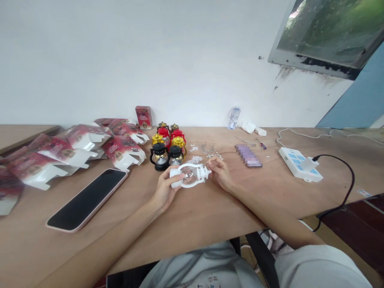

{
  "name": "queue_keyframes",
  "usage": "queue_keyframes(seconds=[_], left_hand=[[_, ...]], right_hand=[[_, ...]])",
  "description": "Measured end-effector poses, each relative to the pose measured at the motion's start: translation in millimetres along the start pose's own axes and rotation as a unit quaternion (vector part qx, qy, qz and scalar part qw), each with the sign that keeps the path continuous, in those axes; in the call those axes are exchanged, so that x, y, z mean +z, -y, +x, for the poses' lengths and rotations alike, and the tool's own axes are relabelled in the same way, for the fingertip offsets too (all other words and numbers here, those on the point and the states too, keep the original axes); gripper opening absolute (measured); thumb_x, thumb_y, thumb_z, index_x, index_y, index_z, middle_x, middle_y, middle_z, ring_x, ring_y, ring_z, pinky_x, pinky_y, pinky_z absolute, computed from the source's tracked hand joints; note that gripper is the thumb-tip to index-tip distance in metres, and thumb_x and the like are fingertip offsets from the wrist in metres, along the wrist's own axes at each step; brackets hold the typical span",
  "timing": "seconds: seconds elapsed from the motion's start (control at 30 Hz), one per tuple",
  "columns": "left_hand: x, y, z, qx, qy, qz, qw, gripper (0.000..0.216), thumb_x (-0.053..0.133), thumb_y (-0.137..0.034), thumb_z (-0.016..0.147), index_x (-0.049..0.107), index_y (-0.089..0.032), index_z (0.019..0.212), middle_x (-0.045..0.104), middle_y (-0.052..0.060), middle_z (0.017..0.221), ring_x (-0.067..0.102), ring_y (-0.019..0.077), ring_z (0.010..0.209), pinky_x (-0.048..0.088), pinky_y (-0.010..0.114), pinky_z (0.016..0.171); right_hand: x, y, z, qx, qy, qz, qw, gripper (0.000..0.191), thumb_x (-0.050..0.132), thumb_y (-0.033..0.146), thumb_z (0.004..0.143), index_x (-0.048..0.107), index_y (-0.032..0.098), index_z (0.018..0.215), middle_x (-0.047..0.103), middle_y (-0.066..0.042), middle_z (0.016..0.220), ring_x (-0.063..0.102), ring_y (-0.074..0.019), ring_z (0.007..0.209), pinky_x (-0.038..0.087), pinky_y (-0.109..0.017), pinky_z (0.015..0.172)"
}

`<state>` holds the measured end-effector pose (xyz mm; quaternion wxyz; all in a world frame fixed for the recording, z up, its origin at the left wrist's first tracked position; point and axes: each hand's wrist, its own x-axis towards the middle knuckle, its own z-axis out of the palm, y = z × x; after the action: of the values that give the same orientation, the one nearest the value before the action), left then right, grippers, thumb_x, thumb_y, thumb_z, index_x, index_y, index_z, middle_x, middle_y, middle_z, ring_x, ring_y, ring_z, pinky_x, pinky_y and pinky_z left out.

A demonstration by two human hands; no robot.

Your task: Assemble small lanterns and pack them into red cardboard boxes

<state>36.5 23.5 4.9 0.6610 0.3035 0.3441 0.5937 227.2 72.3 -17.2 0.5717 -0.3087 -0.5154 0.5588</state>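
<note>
A small white lantern (191, 176) with a clear globe lies on its side in the air above the table. My left hand (168, 186) is closed round its base, thumb on top. At the lantern's capped end, my right hand (220, 171) is closed in a pinch, and a thin wire seems to stick out from its fingertips. Just beyond my hands stand several small lanterns: black ones (159, 156) in front, then gold (178, 142) and red (163, 132). Small metal pieces (210, 149) and white bits (196, 159) lie scattered behind the white lantern.
Open red-and-white boxes (85, 138) pile up at left, near a large phone (88, 200). One closed red box (144, 117) stands by the wall. Rightward are a purple phone-like object (248, 155), a clear bottle (234, 117), crumpled tissue (249, 127) and a power strip (295, 162) with cables.
</note>
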Motion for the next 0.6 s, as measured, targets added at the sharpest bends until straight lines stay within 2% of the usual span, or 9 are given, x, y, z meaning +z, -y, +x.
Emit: queue_keyframes(seconds=[0.2,0.4,0.6], left_hand=[[1.4,-1.8,-1.9,0.009,0.014,0.03,0.999,0.035,0.08,-0.016,0.052,0.059,-0.016,0.08,0.068,0.0,0.083,0.066,0.0198,0.086,0.055,0.032,0.078],[1.6,-2.4,-4.0,0.009,0.046,0.073,0.996,0.033,0.081,-0.023,0.055,0.055,-0.016,0.073,0.064,-0.001,0.075,0.061,0.0116,0.07,0.05,0.022,0.064],[1.3,-0.7,-8.6,0.051,0.071,0.111,0.99,0.034,0.081,-0.024,0.056,0.052,-0.015,0.071,0.059,0.001,0.1,0.058,0.0119,0.079,0.049,0.022,0.067]], right_hand=[[-1.0,0.6,0.6,0.027,0.007,0.014,1.0,0.029,0.074,0.044,0.066,0.057,0.021,0.07,0.048,0.006,0.055,0.043,-0.0072,0.048,0.034,-0.02,0.045],[-0.8,-0.4,4.3,0.084,0.027,0.035,0.995,0.033,0.076,0.045,0.062,0.056,0.019,0.068,0.05,0.006,0.057,0.045,-0.0069,0.049,0.034,-0.02,0.044],[-1.2,-4.3,5.2,0.121,0.033,0.051,0.991,0.036,0.078,0.045,0.058,0.056,0.018,0.067,0.053,0.006,0.058,0.046,-0.0058,0.047,0.035,-0.019,0.044]])
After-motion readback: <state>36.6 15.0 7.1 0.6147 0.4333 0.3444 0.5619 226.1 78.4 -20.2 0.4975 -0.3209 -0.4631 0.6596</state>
